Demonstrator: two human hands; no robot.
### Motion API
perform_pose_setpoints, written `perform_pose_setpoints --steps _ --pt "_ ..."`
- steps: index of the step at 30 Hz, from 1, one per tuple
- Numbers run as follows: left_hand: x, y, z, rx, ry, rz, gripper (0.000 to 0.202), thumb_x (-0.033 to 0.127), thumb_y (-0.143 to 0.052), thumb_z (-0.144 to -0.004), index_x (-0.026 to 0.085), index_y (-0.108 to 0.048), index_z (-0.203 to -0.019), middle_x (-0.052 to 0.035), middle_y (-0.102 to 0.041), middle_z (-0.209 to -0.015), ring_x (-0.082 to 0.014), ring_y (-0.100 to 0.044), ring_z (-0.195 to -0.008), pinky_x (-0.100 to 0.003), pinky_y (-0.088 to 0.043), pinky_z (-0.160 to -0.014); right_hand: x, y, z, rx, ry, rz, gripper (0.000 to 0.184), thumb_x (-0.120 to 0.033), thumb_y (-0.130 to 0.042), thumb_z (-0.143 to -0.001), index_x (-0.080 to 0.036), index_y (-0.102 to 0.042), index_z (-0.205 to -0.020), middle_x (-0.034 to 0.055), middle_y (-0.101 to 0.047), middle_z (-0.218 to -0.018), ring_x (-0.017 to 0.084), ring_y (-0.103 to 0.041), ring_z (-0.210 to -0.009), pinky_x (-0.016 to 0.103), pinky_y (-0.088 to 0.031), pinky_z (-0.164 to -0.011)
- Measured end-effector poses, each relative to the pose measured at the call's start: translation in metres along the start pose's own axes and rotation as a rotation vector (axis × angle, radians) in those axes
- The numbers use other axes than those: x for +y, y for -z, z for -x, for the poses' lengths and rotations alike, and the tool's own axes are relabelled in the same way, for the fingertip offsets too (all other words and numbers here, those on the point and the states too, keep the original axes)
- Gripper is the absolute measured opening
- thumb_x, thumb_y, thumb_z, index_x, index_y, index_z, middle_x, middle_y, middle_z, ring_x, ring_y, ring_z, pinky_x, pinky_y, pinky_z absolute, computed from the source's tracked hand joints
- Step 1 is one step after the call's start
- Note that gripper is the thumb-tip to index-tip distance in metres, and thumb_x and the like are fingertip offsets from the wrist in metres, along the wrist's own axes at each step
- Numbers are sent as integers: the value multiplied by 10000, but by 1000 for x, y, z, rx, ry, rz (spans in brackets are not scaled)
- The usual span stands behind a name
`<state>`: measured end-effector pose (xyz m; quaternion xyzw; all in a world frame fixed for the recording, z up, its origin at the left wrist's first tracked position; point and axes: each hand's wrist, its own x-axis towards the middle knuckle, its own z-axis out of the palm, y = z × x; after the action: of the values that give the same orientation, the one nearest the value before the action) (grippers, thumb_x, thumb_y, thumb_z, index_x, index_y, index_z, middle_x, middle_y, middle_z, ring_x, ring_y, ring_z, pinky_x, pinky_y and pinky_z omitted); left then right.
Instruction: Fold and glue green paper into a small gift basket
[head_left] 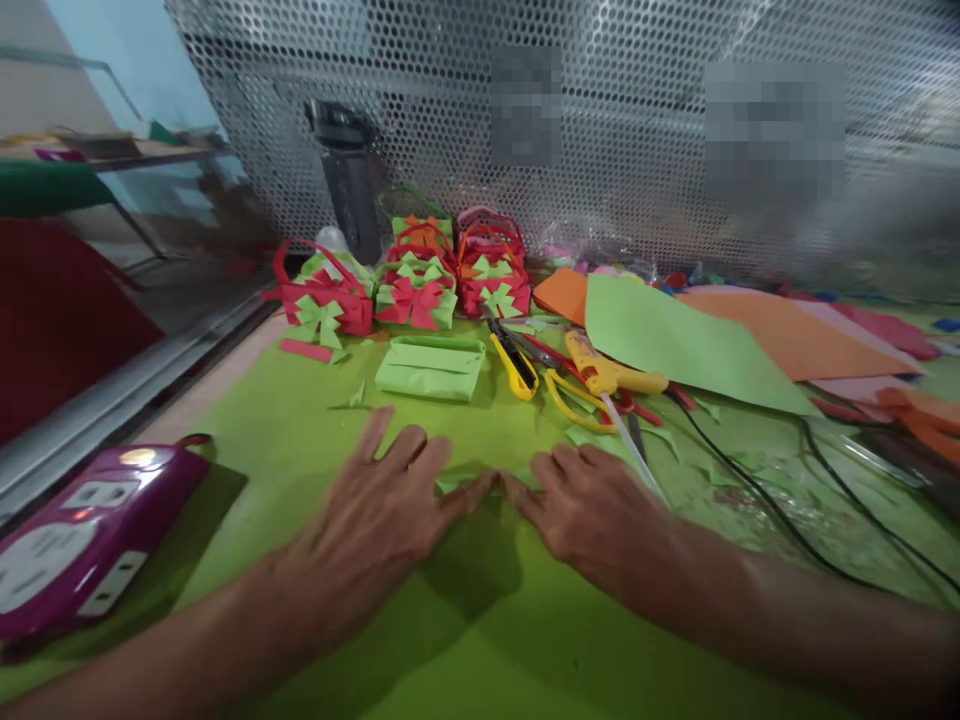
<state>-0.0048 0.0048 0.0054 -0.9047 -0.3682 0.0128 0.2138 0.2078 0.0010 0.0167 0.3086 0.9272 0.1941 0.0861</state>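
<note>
My left hand (409, 490) and my right hand (592, 505) meet at their thumb tips, low over the green table. Between them runs a narrow light green strip (450, 483), partly covered by the fingers. Each hand appears to pinch one side of it; the left little finger sticks out while the other fingers are bent. Just beyond the hands lies a small light green folded pouch (430, 368), flap side up. The hot glue gun (611, 370), yellow with a white nozzle, rests past my right hand, its tip close to that wrist.
Small red and green bags with bows (416, 300) stand in rows at the back. A yellow cutter (514, 360) and yellow-handled scissors (574, 400) lie near the glue gun. Coloured sheets (675, 335) and black cables (757, 490) fill the right. A purple power strip (97, 530) sits left.
</note>
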Motion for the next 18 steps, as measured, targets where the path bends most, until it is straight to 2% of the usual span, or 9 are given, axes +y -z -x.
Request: perform_pose_setpoints --steps 5,10,13,15,18 --pt "-4 -5 0 21 -79 69 489 119 -498 -835 365 -421 -1250 -1 -519 -783 -205 -505 -753 -504 -337 -857 -5 -12 0 25 38 131 388 -146 -483 -811 -97 -466 -1196 72 -571 -730 205 -523 -632 316 -342 -475" --pt "-6 -8 -1 77 -95 93 369 221 -533 -847 377 -501 -1180 -3 -541 -784 -209 -496 -791 -521 -296 -887 -2 -17 3 41 114 163 416 -187 -473 -822 -51 -447 -1214 88 -576 -747 200 -519 -624 323 -339 -490" --pt "-6 -8 -1 81 -102 130 337 219 -548 -843 366 -536 -1145 -10 -562 -802 -205 -494 -800 -522 -285 -903 1 -17 9 48 127 169 473 -159 -496 -795 -30 -424 -1245 92 -582 -740 202 -528 -627 323 -338 -491" --pt "-6 -7 -1 71 -107 152 347 172 -534 -846 345 -542 -1147 -19 -573 -826 -203 -495 -811 -513 -287 -904 3 -16 14 29 119 172 430 -102 -501 -776 -29 -476 -1200 96 -588 -751 205 -538 -647 322 -347 -494" --pt "-6 -5 0 49 -115 171 359 106 -528 -830 299 -560 -1132 -26 -573 -820 -203 -496 -810 -509 -281 -910 7 -14 22 -33 102 156 297 -34 -511 -748 -62 -588 -1034 105 -596 -788 203 -547 -667 315 -362 -488"
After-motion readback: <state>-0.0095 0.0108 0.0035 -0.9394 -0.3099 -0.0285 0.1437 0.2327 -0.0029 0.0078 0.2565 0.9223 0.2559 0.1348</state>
